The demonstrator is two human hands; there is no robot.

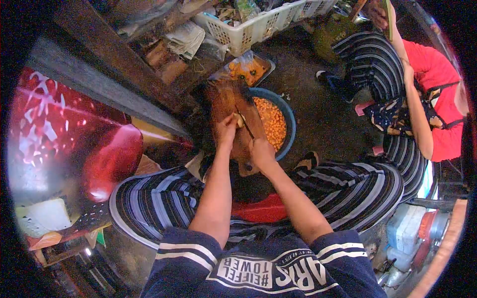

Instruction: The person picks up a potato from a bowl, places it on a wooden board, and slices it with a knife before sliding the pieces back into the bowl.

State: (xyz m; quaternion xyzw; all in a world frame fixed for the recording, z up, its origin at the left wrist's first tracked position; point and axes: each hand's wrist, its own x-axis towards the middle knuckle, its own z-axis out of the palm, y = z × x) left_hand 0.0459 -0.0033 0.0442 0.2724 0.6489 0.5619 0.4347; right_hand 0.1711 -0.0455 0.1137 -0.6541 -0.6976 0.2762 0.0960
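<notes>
A brown wooden board [226,102] lies in front of me, partly over a blue basin [292,115] of small orange pieces [271,121]. My left hand [226,128] pinches a small pale yellow piece [240,120] on the board. A knife [245,124] is in my right hand [262,151], its blade beside that piece. The fingers of my right hand are wrapped round the handle, which they mostly hide.
Beyond the board sits a tray [271,67] with orange food, partly under clear plastic. A white crate [241,36] of mixed items stands farther back. At the right another person [432,94] in red sits close by. Plastic containers [403,228] are at the lower right.
</notes>
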